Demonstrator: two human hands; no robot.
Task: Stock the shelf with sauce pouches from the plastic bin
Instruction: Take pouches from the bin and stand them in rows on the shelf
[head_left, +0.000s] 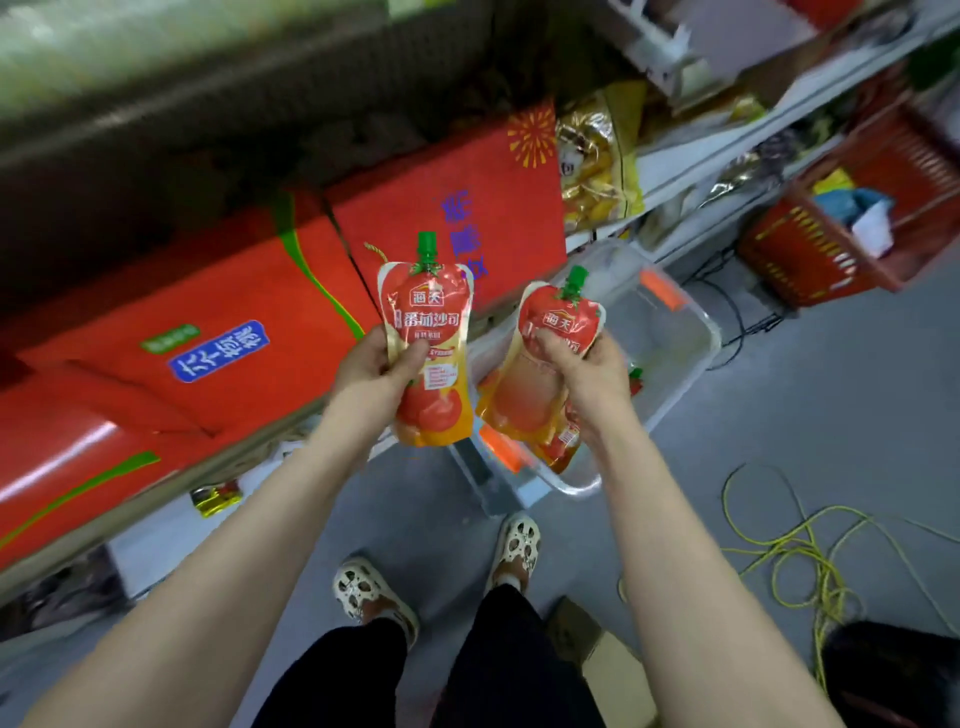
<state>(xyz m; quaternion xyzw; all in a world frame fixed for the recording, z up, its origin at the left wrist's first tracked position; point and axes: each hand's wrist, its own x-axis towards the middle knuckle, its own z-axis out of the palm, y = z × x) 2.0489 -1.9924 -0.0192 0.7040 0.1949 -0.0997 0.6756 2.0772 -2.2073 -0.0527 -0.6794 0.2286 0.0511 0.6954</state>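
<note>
Both hands up in front of the shelf, each carrying sauce. Left hand (371, 364) has its grip clamped on one pouch (428, 358), held upright, green cap up, label facing the camera; thumb across the front, fingers behind. Right hand (589, 374) is clamped on what looks like two pouches (540, 384) stacked together, tilted a little to the right, cap up; exact count uncertain, since the rear one shows only at the lower edge.

Bin (691, 332): clear plastic, on the floor just beside the shelf base, below and behind the right hand. At least one more pouch shows inside, near the right wrist. So the bin is not yet emptied.

Shelf (675, 176): the tier ahead holds large red boxes (249, 332); yellow bags (597, 156) sit further right. No free slot for pouches is clear from here; image blurred.

Judgement on the step: carry to the shelf. To do it well, place one hand's load at a time, left first as it is a single pouch and already squared. Set on the flat bottom gusset, label outward, cap up. Pouches are soft and will slump, so lean each against a neighbour or a back wall. Separate the right-hand pair before setting down.

Risk: yellow cord (795, 545) loose on the floor near the right foot.
</note>
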